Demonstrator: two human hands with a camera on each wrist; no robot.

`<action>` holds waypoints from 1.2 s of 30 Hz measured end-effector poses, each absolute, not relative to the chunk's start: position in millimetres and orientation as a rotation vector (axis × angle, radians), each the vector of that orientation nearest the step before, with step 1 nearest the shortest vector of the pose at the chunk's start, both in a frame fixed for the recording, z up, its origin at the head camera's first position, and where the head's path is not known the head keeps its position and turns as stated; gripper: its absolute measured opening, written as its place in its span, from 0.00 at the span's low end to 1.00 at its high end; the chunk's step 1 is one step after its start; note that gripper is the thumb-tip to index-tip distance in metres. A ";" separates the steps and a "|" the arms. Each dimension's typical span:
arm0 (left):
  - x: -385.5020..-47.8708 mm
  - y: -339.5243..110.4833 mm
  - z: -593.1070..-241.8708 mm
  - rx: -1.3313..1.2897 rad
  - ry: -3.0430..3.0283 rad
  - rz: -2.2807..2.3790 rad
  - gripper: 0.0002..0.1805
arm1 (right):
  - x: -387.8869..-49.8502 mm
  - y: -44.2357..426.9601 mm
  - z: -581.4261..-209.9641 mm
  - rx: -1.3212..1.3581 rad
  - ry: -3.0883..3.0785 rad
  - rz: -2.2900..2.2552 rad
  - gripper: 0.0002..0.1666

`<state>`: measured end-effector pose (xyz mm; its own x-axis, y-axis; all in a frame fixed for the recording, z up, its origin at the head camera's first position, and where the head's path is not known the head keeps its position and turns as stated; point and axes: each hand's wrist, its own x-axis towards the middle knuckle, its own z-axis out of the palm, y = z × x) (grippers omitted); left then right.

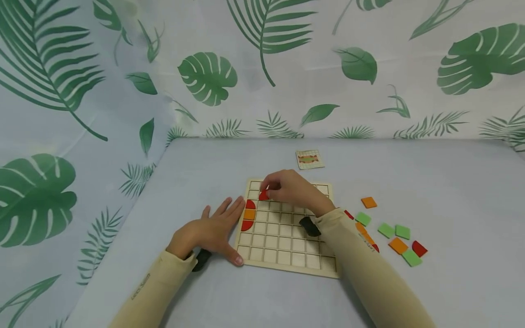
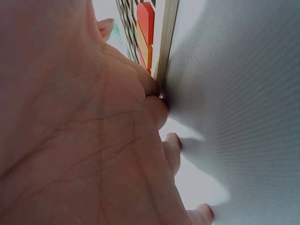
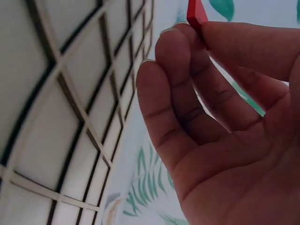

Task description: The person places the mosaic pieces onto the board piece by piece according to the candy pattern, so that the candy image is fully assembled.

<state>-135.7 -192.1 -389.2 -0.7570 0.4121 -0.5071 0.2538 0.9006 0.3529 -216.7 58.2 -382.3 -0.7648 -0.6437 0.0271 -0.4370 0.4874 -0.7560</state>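
Fingers (image 1: 270, 176) of the right hand (image 1: 294, 189) are pinched on a red quarter-circle tile (image 1: 264, 195), which is held over the far left part of a gridded wooden board (image 1: 270, 243); whether the tile touches the board cannot be told. Along the board's left edge, the left hand (image 1: 211, 231) is laid palm down on the tabletop (image 1: 459, 196), its fingers spread wide, no tile held, the thumb stretched toward the board's near left corner. In the board's leftmost column, an orange square tile (image 1: 249, 214) is set between two rounded pieces, an upper red tile (image 1: 250, 204) on its far side and a lower red tile (image 1: 247, 226) on its near side.

To the right of the board, loose pieces are scattered: green square tiles (image 1: 386, 230), loose orange tiles (image 1: 398, 246) and a loose red quarter-circle (image 1: 419, 248). Nearest the board's right edge, a few red and orange pieces (image 1: 361, 228) are partly hidden by the cream right sleeve (image 1: 377, 273). Beyond the board's far edge, a small pattern card (image 1: 309, 159) is laid face up, printed in red, orange and green. Farther behind the board, a white backdrop (image 1: 295, 98) is covered with green leaf prints.
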 end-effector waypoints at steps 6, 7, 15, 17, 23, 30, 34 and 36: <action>-135.5 -192.4 -388.0 0.481 2.461 0.364 0.81 | -216.3 52.1 -390.4 -0.966 2.503 -1.048 0.04; -135.7 -192.7 -387.9 0.480 2.461 0.366 0.81 | -216.0 51.3 -391.1 -0.965 2.504 -1.040 0.04; -135.9 -192.3 -387.1 0.491 2.464 0.373 0.82 | -211.9 48.5 -394.0 -0.961 2.501 -1.016 0.07; -135.7 -192.1 -387.0 0.488 2.464 0.375 0.81 | -211.2 47.4 -394.6 -0.975 2.507 -1.004 0.07; -134.5 -191.5 -386.6 0.476 2.466 0.371 0.82 | -209.2 45.1 -394.9 -0.976 2.534 -0.963 0.08; -134.8 -190.8 -386.6 0.482 2.465 0.359 0.81 | -208.1 45.0 -396.5 -0.990 2.550 -0.932 0.06; -134.7 -190.9 -387.5 0.489 2.469 0.353 0.81 | -208.0 46.3 -395.9 -1.000 2.539 -0.911 0.03; -134.5 -190.5 -387.7 0.493 2.472 0.353 0.81 | -207.4 48.9 -392.8 -0.993 2.526 -0.907 0.02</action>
